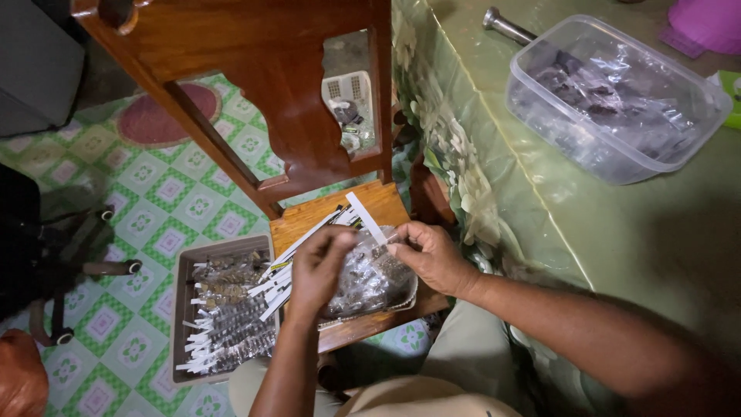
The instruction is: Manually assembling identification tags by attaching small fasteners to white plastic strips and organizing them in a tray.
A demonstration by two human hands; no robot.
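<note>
The left hand (318,266) and the right hand (428,255) meet over a clear plastic bag (367,282) of small dark pieces, which lies on the wooden chair seat (370,202). Both hands pinch the top edge of the bag with narrow fingers, and it sits just below and between them. A brown tray (181,309) of white-tipped packets stands just beside the left hand, and a clear plastic box (617,96) rests well apart on the green worktop (656,232).

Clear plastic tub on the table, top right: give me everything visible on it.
The clear plastic tub is rectangular with rounded corners and a rolled rim, lidless and upright. It sits on the green glossy tablecloth, apart from both hands. Inside lie crumpled transparent packets with dark contents. A metal rod lies by its far left corner; contact can't be judged.
</note>
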